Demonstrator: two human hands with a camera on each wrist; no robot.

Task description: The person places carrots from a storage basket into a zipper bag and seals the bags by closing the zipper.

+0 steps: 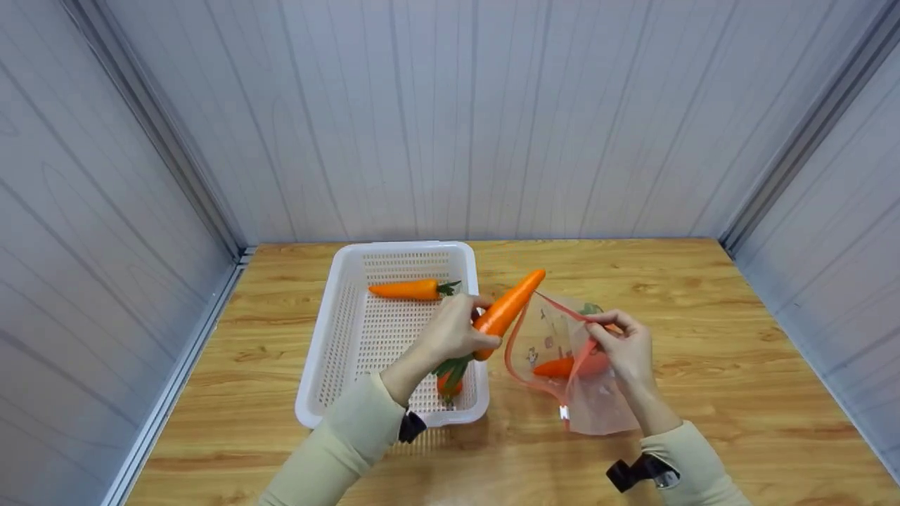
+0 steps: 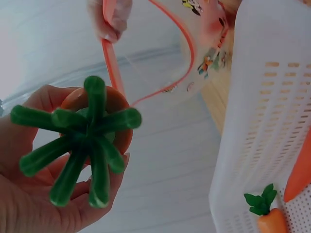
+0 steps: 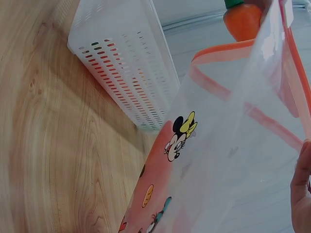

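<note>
My left hand [image 1: 457, 330] grips a large orange carrot [image 1: 512, 306] near its green-leaved end, tip pointing up and away to the right. In the left wrist view its green leaves [image 2: 82, 136] face the camera. My right hand [image 1: 626, 344] pinches the red zip edge of a clear printed zip bag [image 1: 605, 414], whose mouth gapes toward the held carrot. The carrot's tip is near the mouth; whether they touch I cannot tell. Another carrot [image 1: 555, 367] lies inside the bag. Cartoon prints show on the bag in the right wrist view.
A white perforated basket [image 1: 320, 351] stands to the left of the bag. One carrot [image 1: 408, 289] lies across its far end, and another orange one [image 1: 450, 385] sits at its near right corner. Pale panel walls [image 1: 436, 119] enclose the wooden table [image 1: 710, 337] at the back and sides.
</note>
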